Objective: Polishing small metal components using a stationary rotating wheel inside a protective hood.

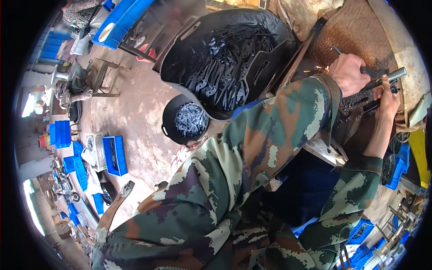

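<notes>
My left hand (346,74) is closed in a fist at the upper right, just beside small orange sparks (318,69). A thin dark tip (336,49) sticks out past its far side, and a flat dark metal piece (374,72) shows at its right; what lies inside the fist is hidden. Nearer and to the right, my right hand (388,100) is closed round a grey metal rod (396,74), thumb up against it. Dark metal parts and grit (355,102) lie beneath both hands. Camouflage sleeves (279,121) cover my arms.
Left of the work spot stands a large black tub (180,72) of flat dark metal parts. A smaller black bucket (168,114) holds shiny metal pieces. Blue bins (118,155) and a wooden stool (105,72) stand farther left. A brown cloth (405,40) hangs behind my hands.
</notes>
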### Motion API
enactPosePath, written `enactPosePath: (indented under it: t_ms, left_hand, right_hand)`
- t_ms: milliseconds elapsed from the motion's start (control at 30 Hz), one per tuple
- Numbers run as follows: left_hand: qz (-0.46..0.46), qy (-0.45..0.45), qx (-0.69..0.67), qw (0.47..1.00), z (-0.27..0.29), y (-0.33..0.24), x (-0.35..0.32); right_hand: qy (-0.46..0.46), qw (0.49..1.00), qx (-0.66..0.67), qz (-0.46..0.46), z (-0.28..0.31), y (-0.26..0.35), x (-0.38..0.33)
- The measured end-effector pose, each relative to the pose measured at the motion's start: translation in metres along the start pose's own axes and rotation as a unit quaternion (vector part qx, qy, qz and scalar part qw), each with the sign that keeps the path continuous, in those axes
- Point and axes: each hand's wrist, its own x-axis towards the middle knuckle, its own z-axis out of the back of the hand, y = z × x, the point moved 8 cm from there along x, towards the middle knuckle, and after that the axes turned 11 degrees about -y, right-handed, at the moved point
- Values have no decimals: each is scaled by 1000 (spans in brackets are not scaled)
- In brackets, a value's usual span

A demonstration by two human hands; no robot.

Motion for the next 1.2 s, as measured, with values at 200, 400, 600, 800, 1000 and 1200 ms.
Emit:
enactPosePath:
  t_ms: [200,400,600,800,1000,1200]
  left_hand:
    - [-44,73,-56,995,51,-3,15]
    - [107,40,232,966,255,76,12]
    - [207,47,336,918,312,184,-38]
    - [167,81,439,879,317,225,-44]
    - [129,68,387,911,330,246,-37]
    - [169,33,350,921,351,265,-35]
  right_hand:
    - [12,999,-40,26,23,2,16]
    - [6,1000,12,13,-9,-5,11]
    - [-11,999,-29,7,17,-15,16]
    - [4,1000,-18,2,9,-8,9]
    - [24,1000,-17,0,2,-3,8]
    - [29,999,17,1,-3,-9,14]
